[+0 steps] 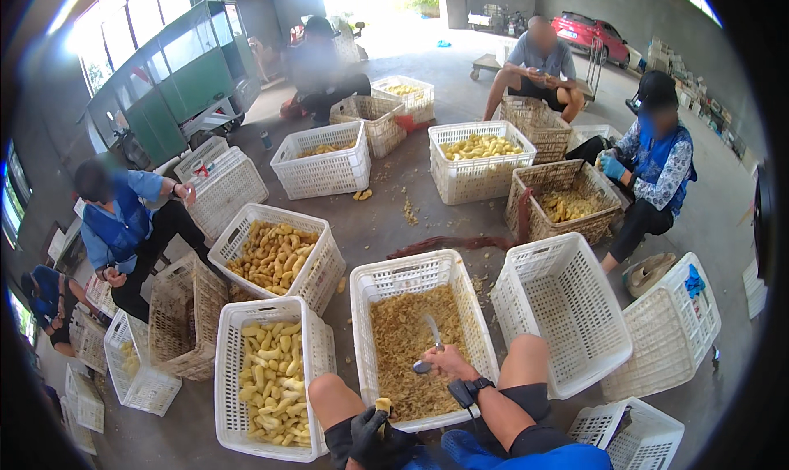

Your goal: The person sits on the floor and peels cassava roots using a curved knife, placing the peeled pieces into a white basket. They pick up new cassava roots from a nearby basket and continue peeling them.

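Bare-skinned and wearing a dark wrist device, my right hand [446,363] is closed around a metal spoon-like tool [433,329] with a curved upper part; a rounded metal end [421,366] shows beside the fingers. It hangs over a white crate [359,306] holding brown and yellow peel scraps [411,314]. My left hand [378,441], in a black glove, closes on a yellow ginger-like root [383,404] near my left knee. To the left, peeled yellow roots [271,380] fill another white crate [223,371]; browner roots [275,256] lie in the crate behind it [325,260].
A white crate [567,314] stands right of the scraps, beside a tilted one [666,338] with a blue glove [694,281]. Co-workers sit at left [123,223], right [657,158] and back. A reddish-brown net strip [452,242] lies on the floor. A green vehicle [173,67] stands back left.
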